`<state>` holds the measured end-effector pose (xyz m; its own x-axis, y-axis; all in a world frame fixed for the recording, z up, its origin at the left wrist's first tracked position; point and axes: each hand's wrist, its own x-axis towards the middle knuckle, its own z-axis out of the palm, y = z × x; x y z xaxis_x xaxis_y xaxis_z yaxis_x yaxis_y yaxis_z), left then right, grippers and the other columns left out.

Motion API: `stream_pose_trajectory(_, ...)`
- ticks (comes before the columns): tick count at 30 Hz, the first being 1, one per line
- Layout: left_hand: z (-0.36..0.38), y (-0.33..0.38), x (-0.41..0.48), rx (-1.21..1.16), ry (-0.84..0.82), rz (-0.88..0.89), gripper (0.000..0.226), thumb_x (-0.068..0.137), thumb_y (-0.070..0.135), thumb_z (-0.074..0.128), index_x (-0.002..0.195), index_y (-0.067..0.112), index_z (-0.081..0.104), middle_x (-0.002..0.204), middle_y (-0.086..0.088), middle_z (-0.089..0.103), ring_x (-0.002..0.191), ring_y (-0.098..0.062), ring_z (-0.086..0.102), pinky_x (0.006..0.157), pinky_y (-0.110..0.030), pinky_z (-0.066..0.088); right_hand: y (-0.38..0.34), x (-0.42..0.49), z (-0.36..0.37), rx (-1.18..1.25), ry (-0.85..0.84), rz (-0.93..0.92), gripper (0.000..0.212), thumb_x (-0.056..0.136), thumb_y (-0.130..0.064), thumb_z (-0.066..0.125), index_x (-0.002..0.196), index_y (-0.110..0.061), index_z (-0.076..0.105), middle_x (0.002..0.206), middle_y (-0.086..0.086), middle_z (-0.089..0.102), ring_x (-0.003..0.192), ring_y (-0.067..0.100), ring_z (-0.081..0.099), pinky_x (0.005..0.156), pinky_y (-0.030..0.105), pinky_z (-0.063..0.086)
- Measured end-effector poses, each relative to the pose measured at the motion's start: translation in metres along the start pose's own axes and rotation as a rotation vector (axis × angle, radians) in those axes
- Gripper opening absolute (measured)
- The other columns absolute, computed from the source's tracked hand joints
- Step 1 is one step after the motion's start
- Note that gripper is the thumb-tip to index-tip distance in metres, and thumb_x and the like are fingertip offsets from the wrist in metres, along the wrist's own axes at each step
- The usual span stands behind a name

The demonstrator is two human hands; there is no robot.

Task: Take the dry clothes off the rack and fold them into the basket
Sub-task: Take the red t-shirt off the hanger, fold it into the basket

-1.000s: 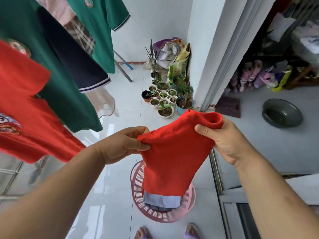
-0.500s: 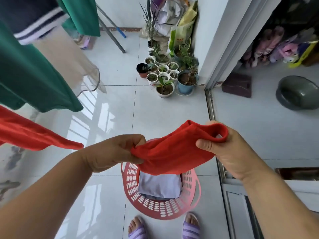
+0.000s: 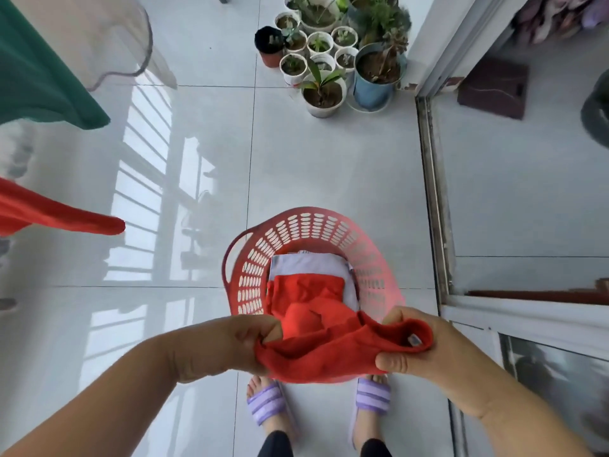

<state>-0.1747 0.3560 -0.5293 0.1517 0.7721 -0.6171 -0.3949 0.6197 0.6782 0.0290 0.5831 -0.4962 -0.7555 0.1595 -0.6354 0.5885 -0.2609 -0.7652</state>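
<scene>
Red garment (image 3: 329, 354) lowered into basket (image 3: 257, 255); glossy tiled floor (image 3: 329, 166), potted plants (image 3: 329, 61).

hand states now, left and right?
Left hand: closed, pinching the red garment.
Right hand: closed, gripping the same garment's other end.

- The red garment (image 3: 329, 354) hides the near rim of the pink basket (image 3: 290, 225) and much of the folded lilac cloth (image 3: 306, 263).
- The left hand (image 3: 230, 344) has its fingertips lost in the folds; the right hand (image 3: 428, 354) shows only its thumb.
- The green garment (image 3: 39, 77) and the hanging red cloth (image 3: 49, 216) run off the left edge.
- The dark basin (image 3: 597, 107) is cut by the right edge.
- The pinkish items (image 3: 553, 14) at top right are too blurred to name.
</scene>
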Motion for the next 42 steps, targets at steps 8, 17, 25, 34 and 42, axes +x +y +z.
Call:
stream_pose_trajectory(8, 0.010, -0.045, 0.004, -0.031, -0.055, -0.129, 0.025, 0.073, 0.006, 0.067, 0.075, 0.017, 0.044, 0.076, -0.007, 0.040, 0.075, -0.021, 0.036, 0.069, -0.030, 0.032, 0.044, -0.004, 0.007, 0.019, -0.102, 0.163, 0.030, 0.057, -0.027, 0.094, 0.071, -0.023, 0.068, 0.069, -0.004, 0.057, 0.072, 0.008, 0.054, 0.070, 0.018, 0.044)
stream_pose_trajectory(17, 0.006, -0.069, 0.027, -0.435, 0.129, -0.230, 0.041, 0.074, 0.000, 0.059, 0.114, -0.007, 0.064, 0.113, -0.020, 0.066, 0.103, -0.031, 0.063, 0.095, -0.041, 0.051, 0.068, 0.033, 0.018, 0.234, 0.138, 0.200, 0.064, 0.042, -0.053, 0.094, 0.099, -0.029, 0.075, 0.106, 0.012, 0.074, 0.104, 0.032, 0.069, 0.090, 0.039, 0.051)
stream_pose_trajectory(25, 0.001, -0.101, 0.054, -0.635, 0.469, -0.333, 0.038, 0.085, 0.002, 0.066, 0.123, 0.004, 0.063, 0.121, -0.022, 0.067, 0.109, -0.043, 0.065, 0.088, -0.061, 0.053, 0.111, 0.057, 0.033, 0.263, 0.047, 0.399, 0.056, 0.075, -0.054, 0.070, 0.123, -0.027, 0.063, 0.116, -0.002, 0.073, 0.109, 0.015, 0.069, 0.098, 0.039, 0.050)
stream_pose_trajectory(34, 0.017, -0.134, 0.071, -0.212, 0.845, -0.544, 0.027, 0.101, 0.025, 0.050, 0.127, 0.019, 0.047, 0.119, -0.003, 0.059, 0.104, -0.024, 0.059, 0.086, -0.044, 0.055, 0.156, 0.055, 0.052, -0.155, 0.412, 0.567, 0.043, 0.086, -0.023, 0.072, 0.121, -0.032, 0.048, 0.109, -0.003, 0.064, 0.101, 0.017, 0.064, 0.089, 0.035, 0.052)
stream_pose_trajectory(42, 0.015, -0.130, 0.084, 0.408, 0.659, -0.700, 0.031, 0.100, 0.025, 0.046, 0.130, 0.015, 0.046, 0.130, -0.008, 0.057, 0.111, -0.026, 0.057, 0.096, -0.037, 0.049, 0.134, 0.053, 0.070, -0.754, 0.074, 0.323, 0.048, 0.077, -0.061, 0.068, 0.113, -0.032, 0.055, 0.132, -0.014, 0.032, 0.113, 0.008, 0.051, 0.087, 0.026, 0.043)
